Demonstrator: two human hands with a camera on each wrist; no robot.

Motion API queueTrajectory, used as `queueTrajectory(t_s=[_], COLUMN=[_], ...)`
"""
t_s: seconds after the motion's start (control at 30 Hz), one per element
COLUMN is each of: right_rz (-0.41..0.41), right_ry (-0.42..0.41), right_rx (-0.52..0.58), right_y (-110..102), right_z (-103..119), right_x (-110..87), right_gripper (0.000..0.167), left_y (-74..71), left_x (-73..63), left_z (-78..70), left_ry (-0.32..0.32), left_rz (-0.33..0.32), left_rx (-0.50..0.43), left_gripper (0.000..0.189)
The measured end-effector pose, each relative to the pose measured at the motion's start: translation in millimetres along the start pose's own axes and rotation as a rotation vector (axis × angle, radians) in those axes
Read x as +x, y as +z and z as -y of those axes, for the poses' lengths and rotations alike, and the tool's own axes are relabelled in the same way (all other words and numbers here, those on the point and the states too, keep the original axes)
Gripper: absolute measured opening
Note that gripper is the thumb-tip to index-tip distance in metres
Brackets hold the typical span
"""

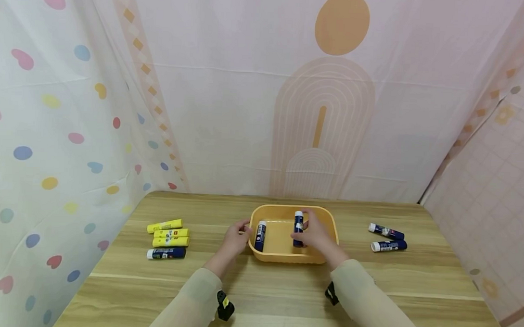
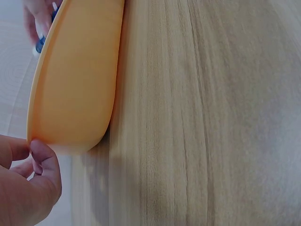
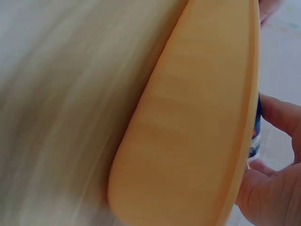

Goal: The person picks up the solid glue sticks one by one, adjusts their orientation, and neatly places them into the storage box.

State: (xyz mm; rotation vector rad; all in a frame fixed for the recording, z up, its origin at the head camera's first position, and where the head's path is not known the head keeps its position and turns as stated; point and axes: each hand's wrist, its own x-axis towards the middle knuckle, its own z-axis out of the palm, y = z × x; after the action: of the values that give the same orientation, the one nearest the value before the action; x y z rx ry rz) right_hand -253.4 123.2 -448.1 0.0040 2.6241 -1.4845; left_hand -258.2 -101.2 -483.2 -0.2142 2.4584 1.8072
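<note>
A yellow-orange plastic basket (image 1: 284,257) stands in the middle of the table. My left hand (image 1: 237,236) pinches its left rim between thumb and fingers; the left wrist view shows the thumb and fingertips of the left hand (image 2: 30,181) right at the edge. My right hand (image 1: 318,233) holds a dark blue glue stick (image 1: 299,227) with a white end, nearly upright, over the right half of the basket. In the right wrist view the basket wall (image 3: 183,122) hides part of that glue stick (image 3: 256,134). Another blue glue stick (image 1: 260,236) lies inside along the left wall.
Left of the basket lie several yellow glue sticks (image 1: 171,241) in a row, with one blue glue stick (image 1: 166,253) in front. Two more lie to the right, an upper blue one (image 1: 387,232) and a lower blue one (image 1: 391,246). A patterned curtain (image 1: 229,109) hangs behind the wooden table (image 1: 279,299).
</note>
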Motion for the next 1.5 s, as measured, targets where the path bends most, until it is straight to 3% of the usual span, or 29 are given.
queueTrajectory(t_s=[0.3, 0.47, 0.93, 1.2, 1.5], right_rz=[0.179, 0.225, 0.178, 0.15, 0.179], right_ry=[0.142, 0.181, 0.193, 0.178, 0.151], right_rx=[-0.055, -0.067, -0.155, -0.17, -0.123], right_y=[22.8, 36.3, 66.7, 71.6, 67.4], right_z=[12.2, 16.8, 29.0, 33.4, 28.3], right_x=[13.1, 18.0, 27.3, 28.2, 27.6], right_gripper=[0.071, 0.069, 0.071, 0.075, 0.072], left_y=[-0.3, -0.7, -2.4, -1.6, -0.3], left_x=[-1.3, -1.4, 1.4, 1.5, 1.1], left_z=[-1.5, -2.2, 1.1, 0.4, 1.0], left_ry=[0.006, 0.009, 0.028, 0.026, 0.041], left_rz=[-0.004, -0.009, 0.005, 0.006, -0.001], left_rx=[0.0, -0.005, -0.017, -0.032, -0.041], left_gripper=[0.037, 0.037, 0.036, 0.036, 0.035])
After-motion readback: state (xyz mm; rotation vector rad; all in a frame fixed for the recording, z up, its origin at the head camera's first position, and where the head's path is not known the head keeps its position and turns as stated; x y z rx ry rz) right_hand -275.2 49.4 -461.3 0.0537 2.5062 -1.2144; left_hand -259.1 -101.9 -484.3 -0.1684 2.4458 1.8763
